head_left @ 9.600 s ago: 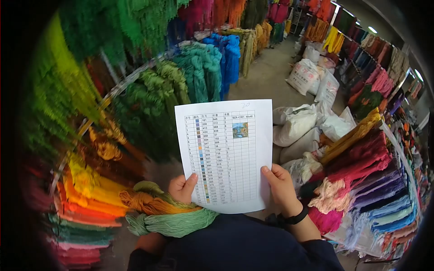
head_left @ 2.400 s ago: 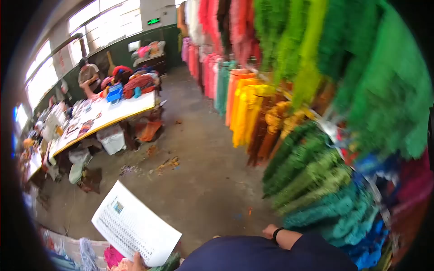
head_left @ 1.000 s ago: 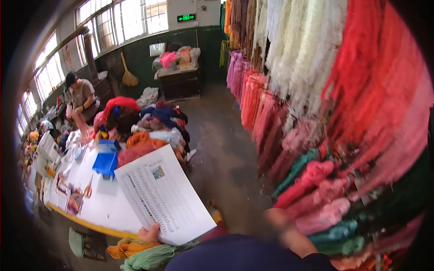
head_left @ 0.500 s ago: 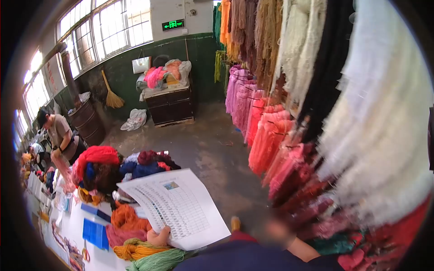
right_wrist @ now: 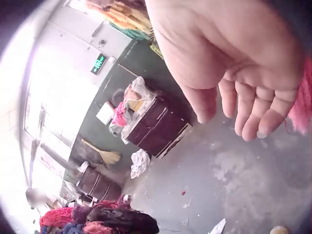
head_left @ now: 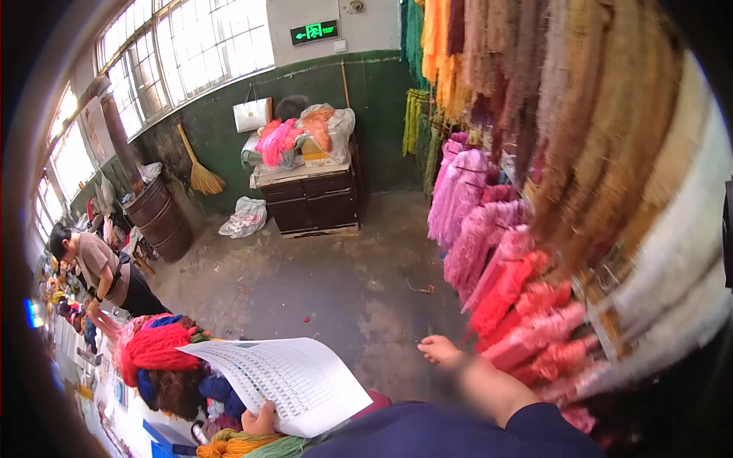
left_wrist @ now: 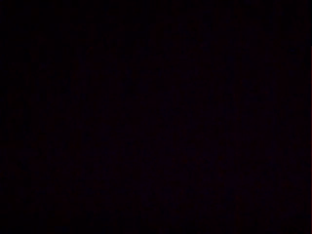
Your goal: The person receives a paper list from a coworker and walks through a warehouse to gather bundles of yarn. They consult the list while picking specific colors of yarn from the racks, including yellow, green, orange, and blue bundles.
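Observation:
In the head view my left hand [head_left: 261, 420] pinches the lower edge of a printed colour chart [head_left: 309, 385], thumb on top; the sheet bends at its right side. By that hand lie an orange-yellow yarn hank [head_left: 233, 445] and a pale green hank [head_left: 289, 447]. My right hand [head_left: 440, 349] is held out over the floor with nothing in it. The right wrist view shows the same right hand [right_wrist: 239, 73] with palm visible and fingers loosely bent. Nearest to it are the coral and pink hanks [head_left: 508, 305] on the rack. The left wrist view is black.
Brown and white hanks [head_left: 611, 137] hang along the right, above pink ones. A yarn heap [head_left: 160, 347] covers part of the table at lower left, where a person [head_left: 99, 267] bends over. Ahead stand a dark cabinet [head_left: 309, 202], a broom [head_left: 205, 179] and a rusty barrel [head_left: 160, 221].
Earlier both hands held the chart amid green hanks; now only the left does. The view has turned and advanced past the table toward the cabinet and pink hanks. The right hand has swung forward.

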Motion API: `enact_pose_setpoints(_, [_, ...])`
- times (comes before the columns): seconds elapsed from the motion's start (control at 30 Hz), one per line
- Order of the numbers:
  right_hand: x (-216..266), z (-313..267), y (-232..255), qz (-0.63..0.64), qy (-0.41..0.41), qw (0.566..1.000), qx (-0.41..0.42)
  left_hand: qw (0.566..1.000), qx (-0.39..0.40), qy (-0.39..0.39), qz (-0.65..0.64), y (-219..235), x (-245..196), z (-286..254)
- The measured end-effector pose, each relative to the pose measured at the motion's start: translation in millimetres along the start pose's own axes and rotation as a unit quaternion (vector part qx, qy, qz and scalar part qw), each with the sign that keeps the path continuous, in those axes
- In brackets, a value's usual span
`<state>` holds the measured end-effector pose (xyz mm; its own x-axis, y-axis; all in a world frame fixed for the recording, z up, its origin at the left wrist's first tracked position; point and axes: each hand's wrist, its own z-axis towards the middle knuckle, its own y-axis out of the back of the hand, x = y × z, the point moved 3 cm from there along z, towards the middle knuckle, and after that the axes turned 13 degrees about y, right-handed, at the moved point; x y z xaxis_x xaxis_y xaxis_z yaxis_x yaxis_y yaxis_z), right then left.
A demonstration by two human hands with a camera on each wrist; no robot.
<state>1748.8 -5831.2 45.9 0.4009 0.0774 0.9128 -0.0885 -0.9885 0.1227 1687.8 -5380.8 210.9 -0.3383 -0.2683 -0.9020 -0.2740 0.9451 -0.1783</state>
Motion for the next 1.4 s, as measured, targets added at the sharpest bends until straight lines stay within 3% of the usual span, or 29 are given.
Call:
enact_pose_setpoints(0.13, [96, 108, 2, -0.017, 0.044, 0.998, 0.036, 0.999, -0.035, 0.027, 0.004, -35, -9, 108])
enact_pose_setpoints(0.23, [160, 184, 12, -0.003, 0.032, 0.999, 0.018, 0.999, -0.014, -0.029, -0.019, -77, -32, 206])
enact_pose_setpoints(0.3, [213, 220, 20, 0.026, -0.007, 0.998, 0.059, 0.999, -0.009, -0.026, 0.028, -125, -80, 258])
enact_pose_setpoints(0.37, [251, 265, 32, 0.021, 0.003, 0.998, 0.058, 0.996, 0.047, 0.057, -0.044, -204, -130, 284])
enact_pose_setpoints(0.47, [302, 337, 55, 0.03, 0.027, 0.997, 0.063, 0.996, 0.049, 0.072, -0.012, -249, -144, 364])
enact_pose_setpoints(0.63, [354, 462, 108, 0.067, 0.145, 0.986, -0.042, 0.989, 0.079, 0.068, 0.101, -320, -161, 505])
enact_pose_setpoints(0.8, [412, 603, 160, 0.078, 0.176, 0.977, -0.091, 0.983, 0.07, 0.037, 0.167, -389, -163, 631])
enact_pose_setpoints(0.9, [463, 675, 168, 0.086, 0.199, 0.97, -0.108, 0.973, 0.07, 0.018, 0.219, -441, -185, 695])
enact_pose_setpoints(0.97, [490, 725, 175, 0.051, 0.204, 0.976, -0.061, 0.969, 0.076, 0.01, 0.236, -487, -203, 725])
enact_pose_setpoints(1.03, [513, 773, 183, 0.019, 0.206, 0.977, -0.049, 0.988, 0.084, 0.029, 0.124, -521, -226, 739])
enact_pose_setpoints(1.17, [575, 850, 214, 0.01, 0.198, 0.98, -0.029, 0.99, 0.093, 0.025, 0.106, -562, -244, 805])
enact_pose_setpoints(1.23, [613, 902, 242, -0.013, 0.238, 0.971, -0.021, 0.991, 0.104, 0.025, 0.08, -589, -252, 846])
enact_pose_setpoints(1.4, [707, 967, 306, -0.039, 0.263, 0.959, -0.099, 0.985, 0.166, 0.004, 0.047, -651, -271, 954])
